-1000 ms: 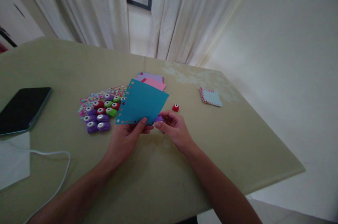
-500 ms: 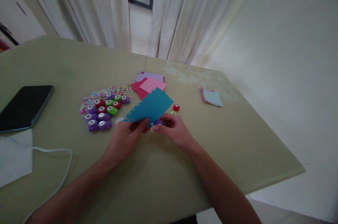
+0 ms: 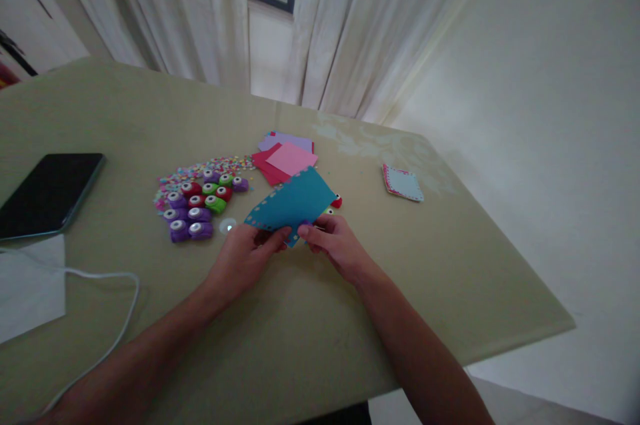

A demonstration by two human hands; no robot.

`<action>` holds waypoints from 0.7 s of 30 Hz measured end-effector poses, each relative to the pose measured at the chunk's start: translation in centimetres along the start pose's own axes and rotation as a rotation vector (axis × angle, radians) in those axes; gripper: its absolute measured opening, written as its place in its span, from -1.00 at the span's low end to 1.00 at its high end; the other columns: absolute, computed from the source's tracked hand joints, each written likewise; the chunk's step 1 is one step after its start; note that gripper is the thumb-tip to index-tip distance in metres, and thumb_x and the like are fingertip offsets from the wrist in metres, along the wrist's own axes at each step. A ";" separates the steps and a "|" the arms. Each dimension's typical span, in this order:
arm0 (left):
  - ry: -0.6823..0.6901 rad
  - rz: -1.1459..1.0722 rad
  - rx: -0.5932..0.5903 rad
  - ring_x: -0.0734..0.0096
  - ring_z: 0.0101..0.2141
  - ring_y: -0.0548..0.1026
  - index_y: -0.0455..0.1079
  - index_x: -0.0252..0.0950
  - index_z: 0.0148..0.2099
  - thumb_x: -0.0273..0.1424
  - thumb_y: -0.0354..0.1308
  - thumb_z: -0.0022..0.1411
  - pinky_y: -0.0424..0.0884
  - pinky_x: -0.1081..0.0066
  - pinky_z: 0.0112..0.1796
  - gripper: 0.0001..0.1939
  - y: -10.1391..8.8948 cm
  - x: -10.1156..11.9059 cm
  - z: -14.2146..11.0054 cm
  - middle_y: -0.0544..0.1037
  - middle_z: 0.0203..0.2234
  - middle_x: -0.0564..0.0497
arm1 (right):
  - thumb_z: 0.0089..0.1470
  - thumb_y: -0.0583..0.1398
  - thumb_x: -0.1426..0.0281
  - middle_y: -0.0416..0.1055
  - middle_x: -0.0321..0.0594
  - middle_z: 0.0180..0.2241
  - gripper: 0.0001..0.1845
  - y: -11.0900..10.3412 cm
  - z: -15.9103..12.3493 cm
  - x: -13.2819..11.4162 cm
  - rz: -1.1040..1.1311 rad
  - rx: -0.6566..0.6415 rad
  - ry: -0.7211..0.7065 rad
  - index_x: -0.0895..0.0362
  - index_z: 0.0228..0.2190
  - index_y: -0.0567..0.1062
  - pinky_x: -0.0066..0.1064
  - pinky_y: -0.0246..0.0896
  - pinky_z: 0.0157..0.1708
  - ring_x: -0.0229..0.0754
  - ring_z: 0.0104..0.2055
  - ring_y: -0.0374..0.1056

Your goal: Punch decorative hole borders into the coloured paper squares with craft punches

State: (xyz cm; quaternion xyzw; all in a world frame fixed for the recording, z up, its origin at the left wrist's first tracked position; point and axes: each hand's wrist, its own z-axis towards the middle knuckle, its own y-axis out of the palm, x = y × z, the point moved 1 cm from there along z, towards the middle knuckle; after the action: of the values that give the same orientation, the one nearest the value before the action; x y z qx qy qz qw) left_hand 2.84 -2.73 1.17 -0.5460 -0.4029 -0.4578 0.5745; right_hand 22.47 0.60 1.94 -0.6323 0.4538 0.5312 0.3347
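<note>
My left hand (image 3: 245,253) pinches the near left edge of a blue sheet of paper (image 3: 296,198), which is tilted above the table and bears small punched shapes along its edges. In my right hand (image 3: 340,243) is a small purple craft punch (image 3: 305,225), mostly hidden by the fingers, at the paper's near right edge. Just behind that hand a red punch (image 3: 337,201) and a green punch (image 3: 329,211) are partly covered. Several purple, red and green punches (image 3: 200,213) stand grouped left of my left hand.
Colourful paper confetti (image 3: 175,181) lies behind the punches. Pink paper (image 3: 291,159) tops a stack of coloured sheets. Further right is a pale blue stack of punched paper (image 3: 403,185). A dark tablet (image 3: 50,191), white paper (image 3: 35,298) and a white cable (image 3: 135,291) lie left.
Both hands and the blue paper have shifted slightly right in view. The purple punch has moved a little along the paper's edge, and the paper now covers part of the red punch.
</note>
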 end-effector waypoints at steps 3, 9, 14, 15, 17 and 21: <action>-0.031 -0.055 -0.012 0.22 -0.47 0.66 0.57 -0.24 -0.36 -0.11 0.28 0.27 0.51 0.39 -0.46 -0.69 0.1 0.2 0.1 0.70 -0.51 0.00 | -0.10 0.50 -0.07 0.33 -0.36 -0.56 -0.46 -0.1 0.0 0.3 0.007 -0.008 0.036 0.13 -0.49 0.55 -0.40 -0.03 -0.47 -0.30 -0.50 0.14; -0.054 -0.064 -0.030 0.23 -0.48 0.65 0.58 -0.24 -0.39 -0.08 0.27 0.26 0.50 0.39 -0.46 -0.65 0.0 0.3 0.0 0.70 -0.53 -0.02 | -0.07 0.48 -0.11 0.27 -0.38 -0.58 -0.43 -0.2 0.0 0.4 -0.026 -0.020 0.051 0.13 -0.51 0.52 -0.39 -0.11 -0.50 -0.32 -0.53 0.09; -0.109 -0.063 -0.030 0.21 -0.49 0.66 0.59 -0.25 -0.41 -0.04 0.27 0.24 0.50 0.38 -0.47 -0.62 0.0 0.5 -0.1 0.70 -0.53 -0.05 | -0.04 0.46 -0.11 0.24 -0.40 -0.59 -0.43 0.0 -0.1 0.3 -0.047 -0.049 0.039 0.13 -0.50 0.50 -0.37 -0.15 -0.50 -0.32 -0.53 0.06; -0.111 -0.069 -0.031 0.21 -0.49 0.66 0.59 -0.25 -0.40 -0.04 0.28 0.24 0.51 0.38 -0.47 -0.62 0.0 0.5 0.0 0.70 -0.53 -0.05 | -0.04 0.46 -0.12 0.23 -0.40 -0.59 -0.42 0.1 -0.1 0.3 -0.047 -0.048 0.038 0.13 -0.50 0.50 -0.37 -0.15 -0.51 -0.32 -0.54 0.05; -0.112 -0.086 -0.027 0.21 -0.49 0.66 0.59 -0.25 -0.40 -0.04 0.28 0.23 0.52 0.38 -0.46 -0.62 0.1 0.5 0.0 0.70 -0.53 -0.04 | -0.05 0.46 -0.11 0.22 -0.41 -0.59 -0.42 0.2 0.0 0.4 -0.045 -0.047 0.042 0.13 -0.50 0.49 -0.37 -0.17 -0.51 -0.33 -0.54 0.04; -0.110 -0.093 -0.011 0.22 -0.50 0.66 0.59 -0.25 -0.39 -0.04 0.28 0.25 0.51 0.38 -0.47 -0.62 0.3 0.3 -0.1 0.70 -0.54 -0.03 | -0.06 0.46 -0.11 0.22 -0.41 -0.59 -0.43 0.3 0.0 0.5 -0.047 -0.041 0.048 0.13 -0.47 0.51 -0.38 -0.19 -0.52 -0.33 -0.54 0.02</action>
State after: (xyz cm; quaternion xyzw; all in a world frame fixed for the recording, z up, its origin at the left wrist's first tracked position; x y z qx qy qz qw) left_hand 3.16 -2.91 1.39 -0.5540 -0.4562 -0.4554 0.5268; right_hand 22.21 0.39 1.51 -0.6620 0.4359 0.5171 0.3230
